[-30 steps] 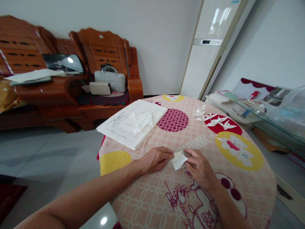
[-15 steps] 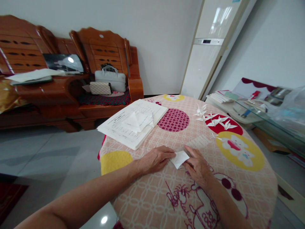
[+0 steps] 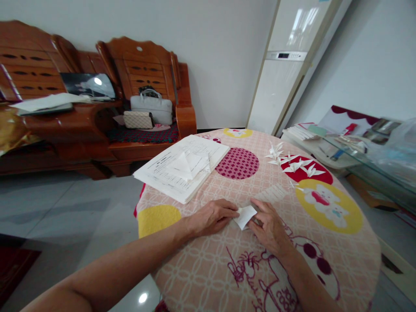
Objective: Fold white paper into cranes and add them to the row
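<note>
A small folded white paper (image 3: 245, 215) lies on the round table (image 3: 208, 268), which is covered with a pink patterned cloth. My left hand (image 3: 211, 216) rests on the cloth with its fingertips pinching the paper's left edge. My right hand (image 3: 268, 224) presses on the paper's right side, fingers curled over it. Several finished white paper cranes (image 3: 294, 164) stand on the far right part of the table. A stack of printed sheets (image 3: 182, 167) with folded pieces on top lies at the far left of the table.
A strip of paper (image 3: 272, 193) lies just beyond my right hand. Wooden seats (image 3: 143, 78) with two bags (image 3: 151, 110) stand behind the table. A tall white air-conditioner unit (image 3: 286, 65) is in the corner. A glass shelf (image 3: 357, 151) with clutter is at right.
My right hand's fingers have shifted and flattened over the paper's right side. The paper has turned slightly and lies lower on the cloth. My left hand has barely moved.
</note>
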Demonstrator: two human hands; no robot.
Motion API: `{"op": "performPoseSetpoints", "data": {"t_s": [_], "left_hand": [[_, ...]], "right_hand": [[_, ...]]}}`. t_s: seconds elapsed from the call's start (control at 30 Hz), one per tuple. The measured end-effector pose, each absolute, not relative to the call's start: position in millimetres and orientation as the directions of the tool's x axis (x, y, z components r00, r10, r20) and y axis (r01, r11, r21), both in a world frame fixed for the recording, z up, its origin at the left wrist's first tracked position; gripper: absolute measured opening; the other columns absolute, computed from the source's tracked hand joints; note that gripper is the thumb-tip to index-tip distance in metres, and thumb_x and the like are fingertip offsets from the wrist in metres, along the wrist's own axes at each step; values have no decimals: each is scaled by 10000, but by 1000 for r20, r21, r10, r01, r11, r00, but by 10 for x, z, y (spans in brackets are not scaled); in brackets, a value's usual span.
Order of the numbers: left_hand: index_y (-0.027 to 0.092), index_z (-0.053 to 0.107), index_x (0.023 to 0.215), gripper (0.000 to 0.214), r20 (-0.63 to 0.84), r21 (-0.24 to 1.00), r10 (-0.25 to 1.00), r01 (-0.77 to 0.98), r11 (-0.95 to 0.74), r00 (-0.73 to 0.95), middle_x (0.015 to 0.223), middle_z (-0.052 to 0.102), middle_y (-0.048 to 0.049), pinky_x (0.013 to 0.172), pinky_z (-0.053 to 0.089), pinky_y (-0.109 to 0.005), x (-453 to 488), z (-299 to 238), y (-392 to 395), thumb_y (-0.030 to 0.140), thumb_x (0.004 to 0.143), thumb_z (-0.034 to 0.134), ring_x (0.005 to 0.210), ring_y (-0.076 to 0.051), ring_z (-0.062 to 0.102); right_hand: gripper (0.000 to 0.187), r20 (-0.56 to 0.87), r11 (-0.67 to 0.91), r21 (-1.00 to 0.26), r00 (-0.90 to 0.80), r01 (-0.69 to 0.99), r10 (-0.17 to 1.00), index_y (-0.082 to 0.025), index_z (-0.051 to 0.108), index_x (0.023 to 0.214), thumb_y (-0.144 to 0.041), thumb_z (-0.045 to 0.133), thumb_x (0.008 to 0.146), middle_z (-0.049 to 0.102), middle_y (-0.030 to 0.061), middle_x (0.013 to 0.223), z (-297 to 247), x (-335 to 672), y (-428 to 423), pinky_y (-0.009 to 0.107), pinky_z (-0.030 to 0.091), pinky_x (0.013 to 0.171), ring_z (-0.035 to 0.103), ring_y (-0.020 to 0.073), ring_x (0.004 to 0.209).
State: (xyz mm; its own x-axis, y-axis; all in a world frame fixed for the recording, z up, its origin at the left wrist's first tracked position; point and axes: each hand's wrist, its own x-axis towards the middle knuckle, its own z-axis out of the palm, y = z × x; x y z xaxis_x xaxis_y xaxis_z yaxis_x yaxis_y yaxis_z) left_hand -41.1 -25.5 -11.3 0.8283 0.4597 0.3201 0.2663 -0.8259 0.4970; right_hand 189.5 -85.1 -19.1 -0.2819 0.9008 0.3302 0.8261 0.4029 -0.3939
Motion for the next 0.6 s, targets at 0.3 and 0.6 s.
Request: {"op": "performPoseSetpoints", "data": {"t_s": [0.3,0.6], "left_hand": [[158,699,1097,284,306,576,499,259,-775,811,1174,660,-111,938,480,-292,-421,-95,-262,191,911,486,1061,-189,624],[147,656,1000,439,131,662,690,455,-596,712,852,681,-62,698,457,-263,-265,253,-289,545,876,518,783,-178,627]], "right_hand": [[145,280,276,-461,-157,843,947,-211,769,874,-270,724,748,631,128,1239,-158,1782,-790,482,439,942,542,304,1104],[91,310,291,-440,-160,850,937,-188,742,830,-223,723,748,644,140,1181,-58,1696,-785,469,458,919,568,302,1058]]}}
